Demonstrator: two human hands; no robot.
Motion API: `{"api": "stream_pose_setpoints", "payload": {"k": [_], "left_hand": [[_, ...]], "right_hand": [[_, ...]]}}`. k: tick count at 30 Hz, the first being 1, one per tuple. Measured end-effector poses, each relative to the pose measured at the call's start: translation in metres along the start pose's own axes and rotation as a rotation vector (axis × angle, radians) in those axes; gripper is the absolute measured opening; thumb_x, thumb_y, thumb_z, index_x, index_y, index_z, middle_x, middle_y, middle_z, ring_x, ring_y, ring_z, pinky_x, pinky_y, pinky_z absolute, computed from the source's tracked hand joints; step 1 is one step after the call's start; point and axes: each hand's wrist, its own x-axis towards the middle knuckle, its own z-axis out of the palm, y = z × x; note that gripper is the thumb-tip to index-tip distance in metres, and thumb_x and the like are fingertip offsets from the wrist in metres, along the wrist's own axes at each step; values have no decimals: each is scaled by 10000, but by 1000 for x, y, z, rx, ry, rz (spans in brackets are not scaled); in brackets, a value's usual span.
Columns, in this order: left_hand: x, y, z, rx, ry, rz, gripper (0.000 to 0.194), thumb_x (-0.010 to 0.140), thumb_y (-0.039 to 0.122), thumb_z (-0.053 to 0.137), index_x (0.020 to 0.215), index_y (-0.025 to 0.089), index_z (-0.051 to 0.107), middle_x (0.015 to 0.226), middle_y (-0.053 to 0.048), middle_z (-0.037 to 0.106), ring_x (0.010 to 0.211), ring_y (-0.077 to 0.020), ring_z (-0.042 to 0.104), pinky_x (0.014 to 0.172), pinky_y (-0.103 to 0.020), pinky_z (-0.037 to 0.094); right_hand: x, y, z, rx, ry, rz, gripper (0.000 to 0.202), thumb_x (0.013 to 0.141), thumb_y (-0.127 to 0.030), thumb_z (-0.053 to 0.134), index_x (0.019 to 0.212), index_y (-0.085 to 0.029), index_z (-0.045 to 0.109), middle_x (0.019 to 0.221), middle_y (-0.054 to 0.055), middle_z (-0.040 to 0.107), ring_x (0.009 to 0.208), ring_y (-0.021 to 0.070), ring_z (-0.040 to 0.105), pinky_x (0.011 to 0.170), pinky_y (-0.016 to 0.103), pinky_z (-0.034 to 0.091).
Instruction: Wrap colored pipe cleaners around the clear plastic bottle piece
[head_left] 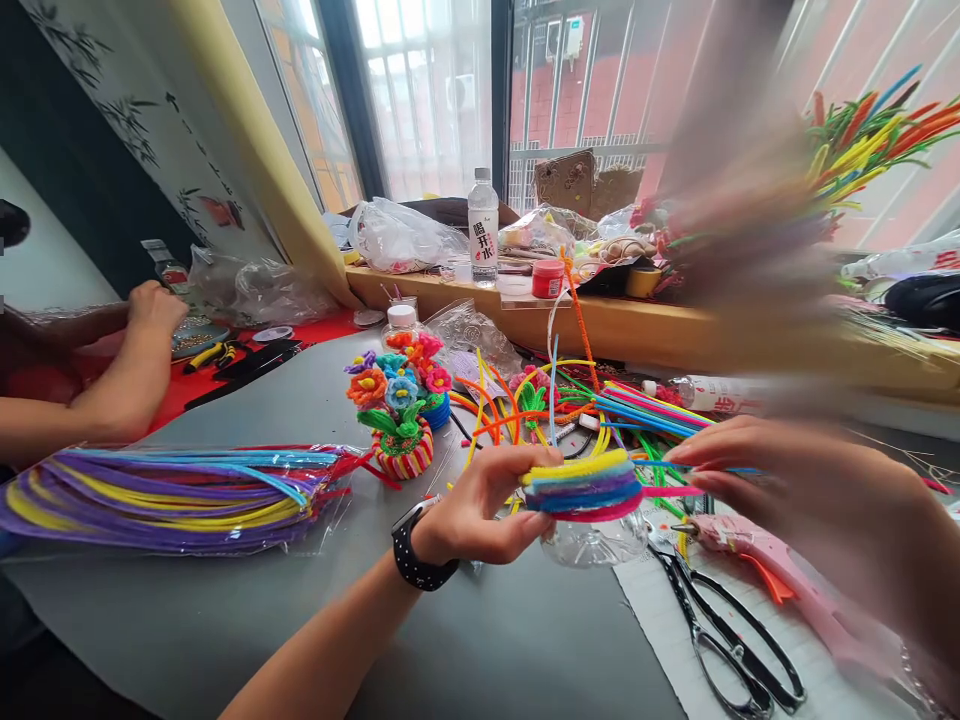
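Observation:
My left hand (487, 510), with a black watch on the wrist, grips a clear plastic bottle bottom (596, 548) from its left side. Bands of yellow, light blue, purple, blue and pink pipe cleaner (585, 488) are wound around it. To the right, my right hand (802, 475) pinches loose pipe cleaner ends, with a pink strand (667, 491) running from the wrapped piece to its fingers. Motion blurs the back of this hand. Below it lie black-handled scissors (739, 640) and a pink glue gun (795, 580).
A small pot of pipe cleaner flowers (401, 440) stands left of centre, beside a bagged bundle of pipe cleaners (172, 500). Loose pipe cleaners (510, 400) lie behind my hands. A water bottle (483, 230) stands on the sill. Another person's arm (127, 370) is at left; a large blur covers the upper right.

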Motion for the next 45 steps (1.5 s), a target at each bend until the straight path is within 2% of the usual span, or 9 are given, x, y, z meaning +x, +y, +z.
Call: {"api": "stream_pose_setpoints", "payload": {"k": [4, 7, 14, 18, 22, 27, 31, 39, 45], "left_hand": [[1, 2, 1, 39, -57, -36, 283, 661, 450, 529, 555, 192, 480, 568, -29, 436, 601, -164, 387, 611, -306, 329], [3, 2, 1, 20, -101, -22, 287, 657, 451, 525, 541, 198, 454, 575, -29, 422, 625, -174, 385, 642, -319, 337], [8, 2, -7, 61, -235, -17, 167, 660, 361, 536, 642, 195, 536, 773, -71, 514, 781, -211, 467, 770, -339, 378], [10, 1, -9, 201, -279, -26, 304, 655, 338, 598, 922, 194, 576, 1041, -104, 537, 1029, -250, 452, 926, -388, 322], [9, -4, -5, 344, -180, -81, 396, 634, 388, 660, 965, 189, 578, 998, -82, 577, 943, -218, 501, 891, -354, 363], [9, -12, 1, 473, -109, -239, 315, 649, 425, 638, 814, 158, 614, 825, -30, 626, 765, -160, 537, 738, -259, 416], [10, -15, 3, 477, -144, -300, 355, 681, 437, 604, 868, 137, 632, 813, -33, 639, 748, -161, 548, 699, -241, 415], [9, -17, 2, 503, -112, -276, 318, 716, 429, 568, 815, 129, 607, 734, -14, 600, 713, -145, 533, 698, -234, 409], [9, -17, 4, 531, -117, -242, 234, 713, 353, 588, 770, 126, 590, 755, -11, 583, 737, -134, 509, 705, -215, 395]], "right_hand": [[2, 0, 2, -28, -274, -91, 616, 666, -495, 609, 1204, -278, 403, 1223, -3, 462, 1136, 113, 447, 932, 196, 419], [2, -8, 7, -114, -347, -168, 870, 603, -551, 630, 1314, -243, 235, 1335, 35, 326, 1217, 123, 356, 951, 196, 396], [1, -21, 9, -46, -297, -155, 506, 716, -226, 559, 1180, -248, 360, 1178, 9, 482, 1057, 63, 493, 898, 159, 428], [-1, -14, 11, -224, -274, -193, 481, 731, -220, 510, 1193, -236, 378, 1166, 35, 500, 1088, 129, 477, 930, 318, 420], [-3, -13, 25, -438, -199, -256, 609, 750, -186, 451, 1323, -187, 245, 1177, 44, 505, 1113, 171, 447, 1019, 502, 246], [-1, -19, 45, -512, -180, -281, 690, 733, -89, 380, 1374, -160, 136, 1011, 4, 597, 1013, 166, 497, 1041, 547, 103], [-2, -18, 48, -579, -177, -289, 633, 748, -99, 383, 1355, -160, 214, 1046, 20, 576, 1036, 178, 486, 1036, 568, 99], [0, -19, 40, -592, -144, -285, 630, 780, -103, 382, 1369, -187, 178, 1157, -6, 523, 1087, 199, 449, 1047, 571, 56], [-2, -12, 27, -597, -139, -263, 483, 854, -315, 350, 1314, -171, 313, 1116, 29, 539, 986, 214, 501, 1001, 595, 151]]}}
